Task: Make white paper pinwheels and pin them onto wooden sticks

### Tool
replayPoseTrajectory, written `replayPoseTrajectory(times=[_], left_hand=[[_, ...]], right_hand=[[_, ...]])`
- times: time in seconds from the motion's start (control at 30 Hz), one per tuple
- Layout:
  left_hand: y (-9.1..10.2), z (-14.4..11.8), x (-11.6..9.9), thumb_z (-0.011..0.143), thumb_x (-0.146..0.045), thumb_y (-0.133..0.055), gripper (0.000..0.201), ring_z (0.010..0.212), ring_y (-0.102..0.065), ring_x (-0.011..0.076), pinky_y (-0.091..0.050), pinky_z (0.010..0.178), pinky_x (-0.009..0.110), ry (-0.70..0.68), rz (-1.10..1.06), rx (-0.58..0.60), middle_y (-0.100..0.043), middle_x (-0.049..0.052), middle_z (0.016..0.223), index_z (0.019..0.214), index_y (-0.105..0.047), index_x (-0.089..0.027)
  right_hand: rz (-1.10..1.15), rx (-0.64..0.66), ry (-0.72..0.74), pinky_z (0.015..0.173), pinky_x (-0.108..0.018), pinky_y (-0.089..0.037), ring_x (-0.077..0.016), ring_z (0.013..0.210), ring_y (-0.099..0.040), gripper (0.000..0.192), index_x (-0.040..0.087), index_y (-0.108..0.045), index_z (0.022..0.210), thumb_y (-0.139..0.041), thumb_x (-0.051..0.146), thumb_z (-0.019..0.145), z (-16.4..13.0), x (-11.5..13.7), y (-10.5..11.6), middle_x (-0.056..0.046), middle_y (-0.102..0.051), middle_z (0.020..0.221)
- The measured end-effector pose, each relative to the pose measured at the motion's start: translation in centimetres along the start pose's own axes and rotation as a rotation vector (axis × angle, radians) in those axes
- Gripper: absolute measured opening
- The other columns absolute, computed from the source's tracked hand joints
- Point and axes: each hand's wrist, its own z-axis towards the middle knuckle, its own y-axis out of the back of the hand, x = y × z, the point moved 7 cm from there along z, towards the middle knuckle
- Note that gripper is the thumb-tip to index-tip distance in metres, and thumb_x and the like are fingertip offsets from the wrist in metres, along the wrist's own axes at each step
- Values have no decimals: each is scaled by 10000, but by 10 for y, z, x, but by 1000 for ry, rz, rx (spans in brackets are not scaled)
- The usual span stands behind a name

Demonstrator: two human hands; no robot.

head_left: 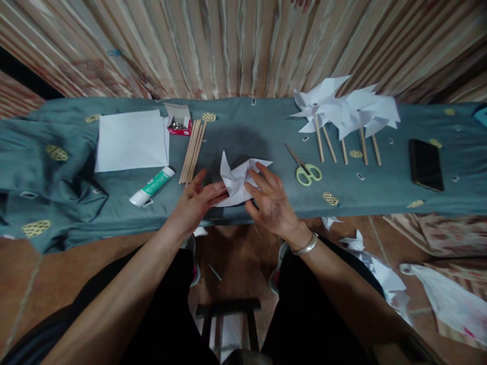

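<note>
Remoting in, I've got the folded paper [238,181] left of the scissors [307,172], right hand [269,196] loosely spread on it, left hand [201,198] at its edge (can't tell if it's pinching), and pressing too hard might crease that upright flap [225,167].

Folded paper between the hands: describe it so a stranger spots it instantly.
Find the long grey-green cloth, then the middle of its near edge. There the left hand and right hand touch the folded paper. Unlike the pinwheels on the right, it shows no stick; unlike the sheets on the left, it has raised flaps.
</note>
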Motion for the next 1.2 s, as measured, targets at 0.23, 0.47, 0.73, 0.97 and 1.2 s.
replayPoseTrajectory(times=[0.23,0.47,0.73,0.97,1.2], left_hand=[[-15,0,3,832,-194,-625,745,997,-705,219,-502,988,428,83,-36,46,-737,126,1059,1471,-255,-93],[-20,6,8,834,-193,-633,618,911,-712,183,-525,931,380,102,-87,115,-742,77,1022,1395,-374,-168],[-25,4,10,794,-121,-666,556,781,-698,130,-534,836,290,158,-256,126,-737,6,901,1306,-468,-205],[-21,7,15,778,-161,-690,572,865,-695,169,-515,881,336,147,-245,105,-733,41,974,1311,-488,-202],[-27,0,10,719,-236,-731,442,961,-674,214,-513,821,294,102,-224,147,-730,83,1048,1139,-635,-137]], right_hand=[[-18,-9,9,1061,-517,-373,-322,1421,-337,330,157,-625,1179,-512,182,869,-3,-3,-2,-151,-546,1406],[-31,-25,33,1073,-497,-357,-317,1421,-333,317,152,-618,1183,-491,190,896,-4,-3,-3,-140,-548,1405],[1,-30,27,1088,-498,-330,-313,1425,-317,323,140,-623,1184,-471,177,902,-4,-4,-4,-144,-538,1421],[6,-28,32,1102,-488,-313,-297,1430,-314,353,141,-612,1206,-466,170,886,-3,-1,-4,-132,-541,1423],[-65,-124,71,1097,-489,-315,-297,1419,-347,375,133,-571,1244,-465,151,885,-6,9,8,-146,-525,1440]])
